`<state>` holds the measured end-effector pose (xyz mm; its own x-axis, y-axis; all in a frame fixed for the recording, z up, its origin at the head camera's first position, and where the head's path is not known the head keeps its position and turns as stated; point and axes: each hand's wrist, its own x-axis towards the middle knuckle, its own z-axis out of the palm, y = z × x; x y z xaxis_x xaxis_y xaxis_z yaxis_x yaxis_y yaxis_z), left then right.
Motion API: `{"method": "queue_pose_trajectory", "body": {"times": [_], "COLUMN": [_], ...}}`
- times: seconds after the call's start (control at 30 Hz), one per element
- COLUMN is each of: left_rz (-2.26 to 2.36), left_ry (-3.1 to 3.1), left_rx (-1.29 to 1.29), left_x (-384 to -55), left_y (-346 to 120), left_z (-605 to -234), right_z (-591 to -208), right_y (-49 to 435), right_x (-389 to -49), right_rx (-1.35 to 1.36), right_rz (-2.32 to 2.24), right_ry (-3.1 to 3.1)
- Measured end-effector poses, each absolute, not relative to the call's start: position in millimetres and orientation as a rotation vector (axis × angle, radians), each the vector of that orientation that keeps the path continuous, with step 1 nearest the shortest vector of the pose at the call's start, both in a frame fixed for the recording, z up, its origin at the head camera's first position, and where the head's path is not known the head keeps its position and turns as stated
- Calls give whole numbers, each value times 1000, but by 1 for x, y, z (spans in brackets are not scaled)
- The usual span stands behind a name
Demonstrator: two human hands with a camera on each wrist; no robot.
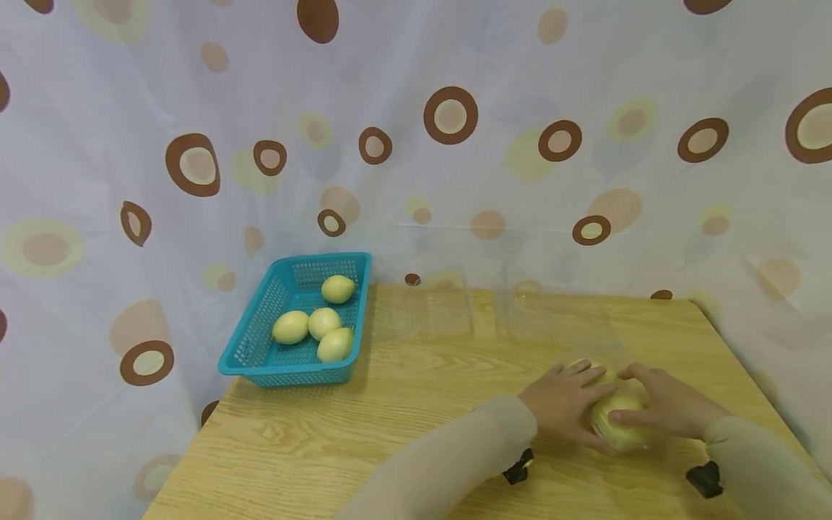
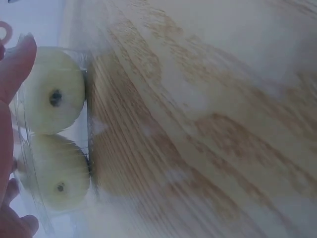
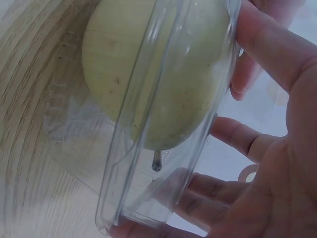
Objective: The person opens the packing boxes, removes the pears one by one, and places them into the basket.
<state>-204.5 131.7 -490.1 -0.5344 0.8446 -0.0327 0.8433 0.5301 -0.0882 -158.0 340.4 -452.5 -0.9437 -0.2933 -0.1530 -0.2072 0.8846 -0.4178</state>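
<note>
Both hands are at a clear plastic clamshell box [image 3: 106, 193] with yellow-green pears inside, on the right part of the table. My left hand [image 1: 565, 403] holds its left side, fingers spread over the top and thumb low at the near end. On the other side my right hand [image 1: 679, 406] grips the box, thumb and fingers bent around its edge. Two pears show through the wall in the left wrist view, an upper pear [image 2: 49, 74] and a lower pear [image 2: 54, 168]. A stemmed pear [image 3: 163, 84] fills the right wrist view. The lid's rims lie close together there.
A blue plastic basket [image 1: 299, 370] with several pears stands at the table's back left. Two more clear plastic boxes, a left box [image 1: 442, 318] and a right box [image 1: 552, 321], sit along the back edge. A patterned curtain [image 1: 403, 180] hangs behind the wooden table [image 1: 312, 448].
</note>
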Motion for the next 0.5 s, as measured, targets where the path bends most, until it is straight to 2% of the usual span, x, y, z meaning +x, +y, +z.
{"method": "queue_pose_trajectory", "body": {"times": [0.5], "left_rz": [47], "left_ry": [-2790], "left_rx": [-1479], "left_x": [-214], "left_y": [91], "left_z": [-494], "right_z": [-450], "right_y": [308], "right_x": [-165], "right_rx": [-544], "right_rz": [-670], "right_ry": [2811]}}
